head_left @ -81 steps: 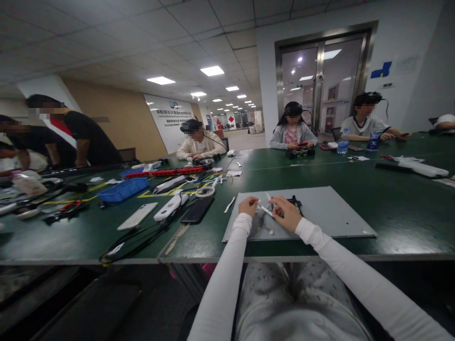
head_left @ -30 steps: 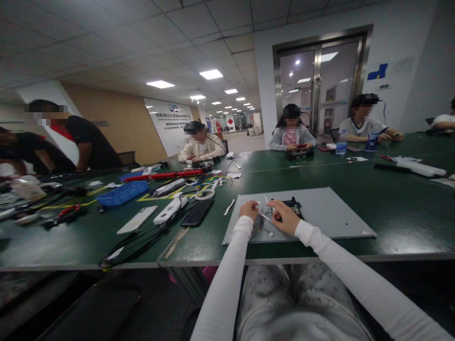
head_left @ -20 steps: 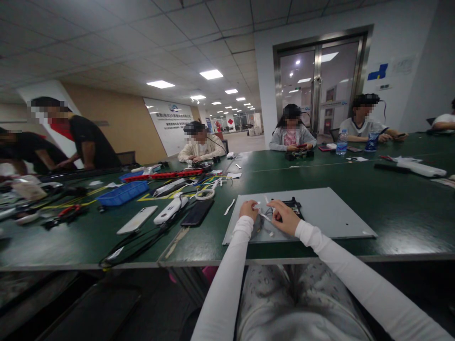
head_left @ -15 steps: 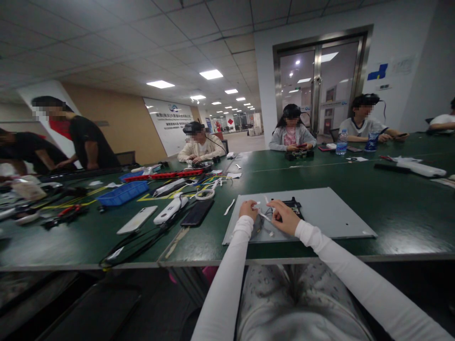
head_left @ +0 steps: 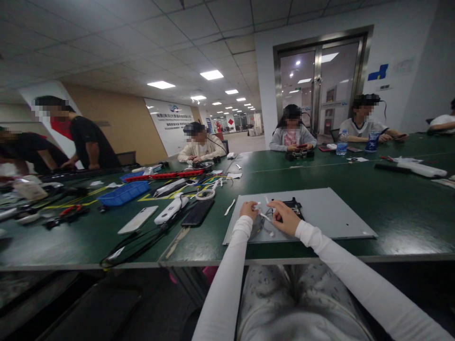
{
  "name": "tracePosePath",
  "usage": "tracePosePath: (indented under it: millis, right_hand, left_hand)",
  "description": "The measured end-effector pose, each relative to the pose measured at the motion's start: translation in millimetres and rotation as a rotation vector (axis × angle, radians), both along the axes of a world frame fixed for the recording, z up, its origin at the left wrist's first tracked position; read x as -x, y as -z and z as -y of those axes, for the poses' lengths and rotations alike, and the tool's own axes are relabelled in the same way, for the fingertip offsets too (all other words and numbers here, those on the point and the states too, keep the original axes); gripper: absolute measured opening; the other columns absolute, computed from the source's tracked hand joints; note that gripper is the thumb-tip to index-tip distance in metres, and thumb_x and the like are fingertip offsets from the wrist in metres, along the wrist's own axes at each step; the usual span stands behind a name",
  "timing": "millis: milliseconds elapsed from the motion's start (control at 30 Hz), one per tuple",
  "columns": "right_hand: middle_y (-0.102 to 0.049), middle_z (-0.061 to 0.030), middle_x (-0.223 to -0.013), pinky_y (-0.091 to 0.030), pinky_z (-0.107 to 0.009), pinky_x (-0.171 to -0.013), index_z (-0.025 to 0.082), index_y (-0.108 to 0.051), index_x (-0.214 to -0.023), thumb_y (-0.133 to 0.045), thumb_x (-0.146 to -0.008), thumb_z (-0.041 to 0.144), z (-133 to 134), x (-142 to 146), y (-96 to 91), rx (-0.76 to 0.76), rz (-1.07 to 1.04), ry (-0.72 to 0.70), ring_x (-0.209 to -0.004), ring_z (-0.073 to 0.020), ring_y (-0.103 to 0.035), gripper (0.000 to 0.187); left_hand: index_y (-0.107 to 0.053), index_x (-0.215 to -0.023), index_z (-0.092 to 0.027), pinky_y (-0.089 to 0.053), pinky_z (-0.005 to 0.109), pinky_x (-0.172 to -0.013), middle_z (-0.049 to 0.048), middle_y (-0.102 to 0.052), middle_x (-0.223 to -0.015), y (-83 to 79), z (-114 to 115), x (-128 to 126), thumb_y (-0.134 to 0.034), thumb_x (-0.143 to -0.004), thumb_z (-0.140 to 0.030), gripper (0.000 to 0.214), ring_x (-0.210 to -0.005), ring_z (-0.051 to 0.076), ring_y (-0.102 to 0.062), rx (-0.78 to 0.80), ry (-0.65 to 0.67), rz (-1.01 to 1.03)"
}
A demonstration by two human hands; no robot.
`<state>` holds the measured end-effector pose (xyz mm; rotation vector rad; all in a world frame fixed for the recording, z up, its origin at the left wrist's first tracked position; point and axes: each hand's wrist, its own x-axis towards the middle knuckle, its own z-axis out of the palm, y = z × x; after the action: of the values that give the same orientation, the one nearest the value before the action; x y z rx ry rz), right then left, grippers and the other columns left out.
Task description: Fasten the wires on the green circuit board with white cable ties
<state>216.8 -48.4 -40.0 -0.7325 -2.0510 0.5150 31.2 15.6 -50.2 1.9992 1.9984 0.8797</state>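
Note:
Both my hands rest on a grey mat (head_left: 330, 215) on the green table (head_left: 408, 208). My left hand (head_left: 248, 210) is closed in a pinch on one end of a thin white strip (head_left: 263, 216). My right hand (head_left: 285, 217) is closed on the strip's other end, just in front of a small black part (head_left: 295, 205) on the mat. Small white bits lie on the mat beneath my hands.
Left of the mat lie a black phone (head_left: 197, 212), a white device (head_left: 171, 210), a pale phone (head_left: 137, 219), cables and a blue tray (head_left: 122, 192). Several people sit or stand round the table. A water bottle (head_left: 341, 142) stands at the far side.
My hands have stayed on the mat, holding the white strip, with only slight shifts. A standing person at the far left has moved a little.

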Motion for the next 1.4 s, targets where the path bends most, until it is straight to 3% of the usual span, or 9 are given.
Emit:
tracePosePath:
  millis: [867,1167,1400]
  right_hand:
    - [-0.038,-0.0091,-0.115,-0.045,-0.027,-0.064,0.02,-0.04,-0.112,-0.047,-0.063,0.006,0.3,-0.2,-0.2,0.007,0.002,-0.011,-0.06,-0.0053,-0.048,0.052]
    - [-0.037,-0.0086,-0.115,-0.046,-0.026,-0.064,0.02,-0.041,-0.112,-0.047,-0.062,0.005,-0.6,0.0,1.8,0.005,-0.006,-0.019,-0.059,-0.0049,-0.048,0.052]
    - [-0.038,-0.0091,-0.115,-0.045,-0.027,-0.064,0.02,-0.041,-0.111,-0.047,-0.062,0.006,-0.4,0.3,2.0,0.0,0.006,-0.002,-0.059,-0.005,-0.048,0.051]
  left_hand:
    - [-0.057,-0.098,-0.019,-0.043,0.021,-0.073,0.0037,-0.052,-0.092,3.9,3.4,2.2,-0.062,-0.062,-0.023,0.036,-0.072,0.01,-0.051,-0.013,0.103,-0.055]
    - [-0.057,-0.099,-0.019,-0.043,0.023,-0.073,0.0038,-0.052,-0.093,4.1,3.5,2.1,-0.068,-0.057,-0.027,0.045,-0.073,0.011,-0.052,-0.02,0.144,-0.056]
    - [-0.058,-0.096,-0.018,-0.043,0.018,-0.071,0.0036,-0.053,-0.093,7.3,0.6,2.4,-0.063,-0.063,-0.021,0.033,-0.072,0.009,-0.052,-0.018,0.089,-0.031]
